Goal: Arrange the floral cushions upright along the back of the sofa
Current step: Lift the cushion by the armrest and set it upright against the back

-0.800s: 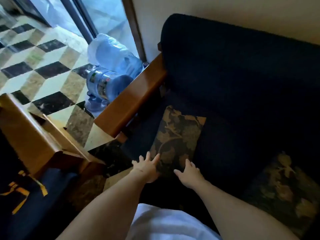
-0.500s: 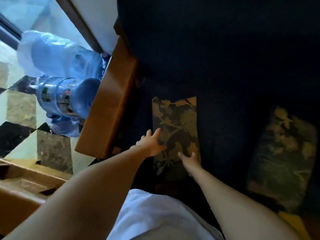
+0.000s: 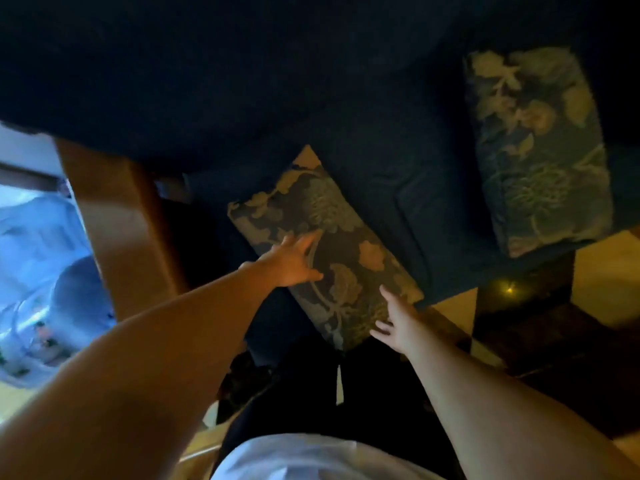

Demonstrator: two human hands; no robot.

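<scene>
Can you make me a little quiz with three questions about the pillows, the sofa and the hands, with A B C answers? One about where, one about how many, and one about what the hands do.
1. Where is the wooden armrest?
A. left of the near floral cushion
B. right of the far floral cushion
C. between the cushions

2. How many floral cushions show?
A. one
B. two
C. four

3. What are the left hand and right hand doing?
A. resting in the lap
B. one on each cushion
C. both open on the near cushion

Answers: 1 A, the armrest is at the picture's left. 2 B, two patterned cushions lie on the dark blue sofa. 3 C, spread fingers touch it.
</scene>
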